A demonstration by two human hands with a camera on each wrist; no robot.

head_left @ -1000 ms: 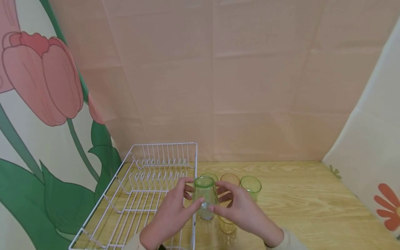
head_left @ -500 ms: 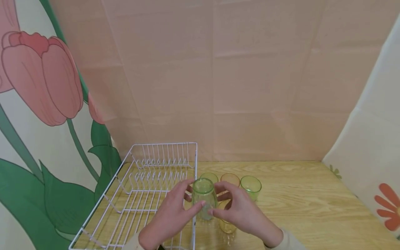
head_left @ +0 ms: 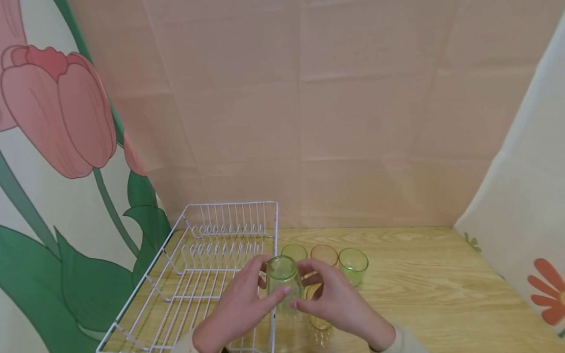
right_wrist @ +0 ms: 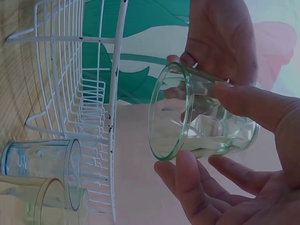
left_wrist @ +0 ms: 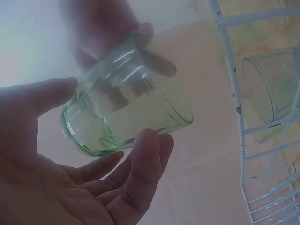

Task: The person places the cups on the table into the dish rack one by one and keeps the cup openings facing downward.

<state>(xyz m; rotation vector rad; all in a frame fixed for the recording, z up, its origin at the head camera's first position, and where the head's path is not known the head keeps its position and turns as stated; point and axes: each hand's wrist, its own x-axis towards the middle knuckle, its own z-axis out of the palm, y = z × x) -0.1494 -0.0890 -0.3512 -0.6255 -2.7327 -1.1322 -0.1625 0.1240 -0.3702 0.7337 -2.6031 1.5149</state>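
Observation:
A clear green-tinted drinking glass is upside down between my two hands, its thick base up and its rim down. My left hand holds its left side, thumb on the near face and fingers around the far side. On the other side my right hand grips it the same way. In the right wrist view the glass's open rim points toward the table side. The left wrist view shows its ridged base nearest my palm. Just beyond my right hand stands a yellow glass, partly covered by it.
To the left stands a white wire dish rack. Behind my hands are upright glasses: a green one, one with an orange rim and another green one. A blue glass stands beside the rack in the right wrist view.
Both hands have shifted slightly left and down with the green glass. Its base has tipped a little toward the head camera, showing more of the top. The standing glasses and rack have stayed put.

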